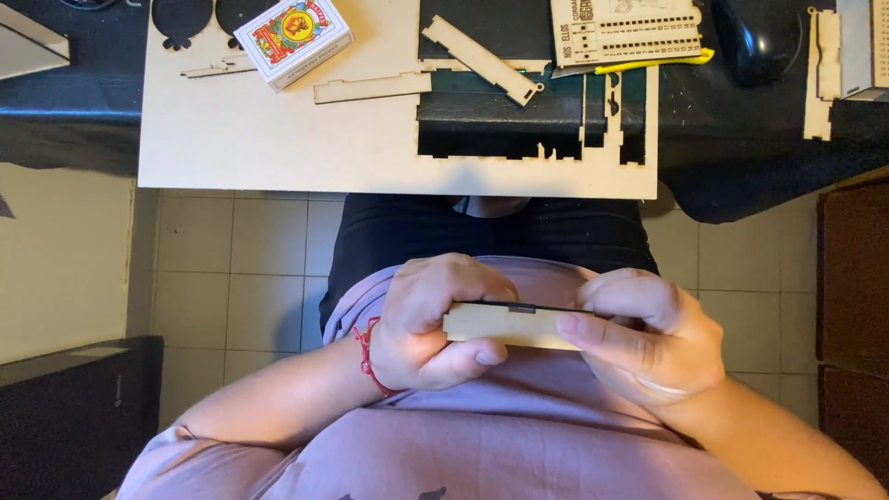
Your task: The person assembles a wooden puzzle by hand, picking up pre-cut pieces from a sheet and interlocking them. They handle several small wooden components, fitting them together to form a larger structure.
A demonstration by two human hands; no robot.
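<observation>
Lower centre of the frame: left hand [435, 319] and right hand [648, 338] both pinching a flat wooden piece [509, 326] held level above the lap. Farther up, on the bench [74, 93]: cut plywood sheet [278, 139], card box [293, 37] upper left.

The flat piece [505, 326] pinched between the left hand [431, 319] and right hand [648, 338] is pale, matt wood with a smooth face. The laser-cut sheet [278, 139] on the desk [741, 157] is the same thin, unvarnished plywood. The card box [293, 39] is glossy printed cardboard. The floor tiles [231, 268] look faintly shiny.
</observation>
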